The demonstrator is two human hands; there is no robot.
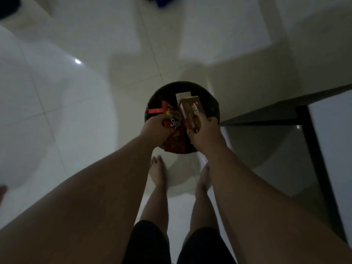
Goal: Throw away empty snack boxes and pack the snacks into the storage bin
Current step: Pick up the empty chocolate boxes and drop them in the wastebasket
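- L hand [155,128]: closed on red snack boxes [174,134], over black round trash bin [214,107].
- R hand [204,133]: gripping gold box [190,113], same spot.
- Status: boxes not yet released; storage bin, snacks out of view—packing presumably left.

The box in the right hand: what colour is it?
Golden brown with white lettering, held in the right hand; the box shows best in the head view.
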